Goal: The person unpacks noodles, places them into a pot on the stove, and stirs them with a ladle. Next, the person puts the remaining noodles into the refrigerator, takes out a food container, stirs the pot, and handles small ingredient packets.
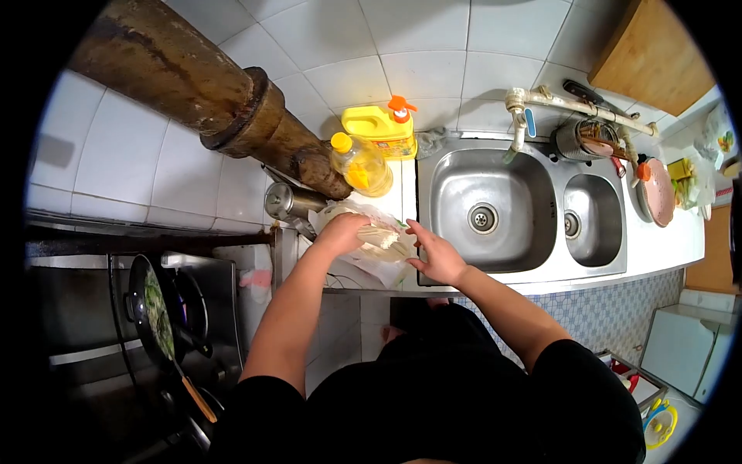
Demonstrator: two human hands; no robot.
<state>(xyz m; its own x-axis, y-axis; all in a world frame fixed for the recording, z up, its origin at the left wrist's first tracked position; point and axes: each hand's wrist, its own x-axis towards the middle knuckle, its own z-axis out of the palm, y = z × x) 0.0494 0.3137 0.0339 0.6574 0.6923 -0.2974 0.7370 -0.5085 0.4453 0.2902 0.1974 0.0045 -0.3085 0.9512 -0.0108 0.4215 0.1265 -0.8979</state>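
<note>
My left hand [343, 234] is wrapped around a bundle of dried noodles [379, 237], thin pale straight strands whose cut ends point right. Under and around the bundle spreads a crumpled clear plastic bag [384, 271] on the white counter. My right hand [439, 257] is just right of the bundle's ends, thumb and fingers apart, with nothing seen in it. Its fingertips are close to the bag's edge; whether they touch it I cannot tell.
Behind the hands stand an oil bottle [363, 166] and a yellow jug [379, 127] with an orange pump. A steel canister [290, 203] is beside the thick brown pipe [224, 100]. Right lies a double sink [495, 259]; left, a wok [139, 301] with greens on the stove.
</note>
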